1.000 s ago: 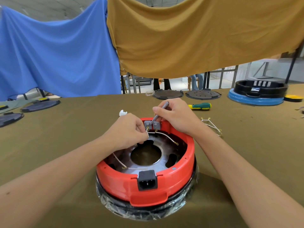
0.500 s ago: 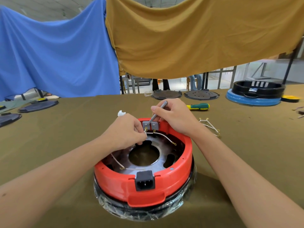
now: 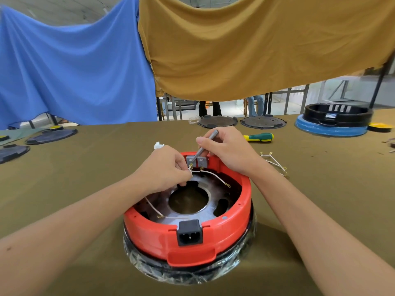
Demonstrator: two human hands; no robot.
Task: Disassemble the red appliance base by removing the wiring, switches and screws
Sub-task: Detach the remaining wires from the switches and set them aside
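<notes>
The red appliance base (image 3: 224,233) sits upside down on the olive table, its black power socket (image 3: 189,232) facing me. Two grey switches (image 3: 197,161) are fixed at its far inner wall. My right hand (image 3: 226,152) grips a thin grey metal tool (image 3: 204,147) whose tip touches the left switch. My left hand (image 3: 162,170) pinches a white wire (image 3: 190,171) right below that switch. A second white wire (image 3: 215,177) curves from the right switch into the base. Another wire (image 3: 152,207) runs along the metal plate at the left.
A green and yellow screwdriver (image 3: 259,137) lies behind my right hand. Loose white wires (image 3: 273,162) lie right of the base, a small white part (image 3: 158,145) behind my left hand. Dark round lids and a black and blue appliance base (image 3: 333,122) stand along the far edge.
Both hands have stayed at the left switch. My head has come slightly closer, and the left fingers have shifted a little on the wire.
</notes>
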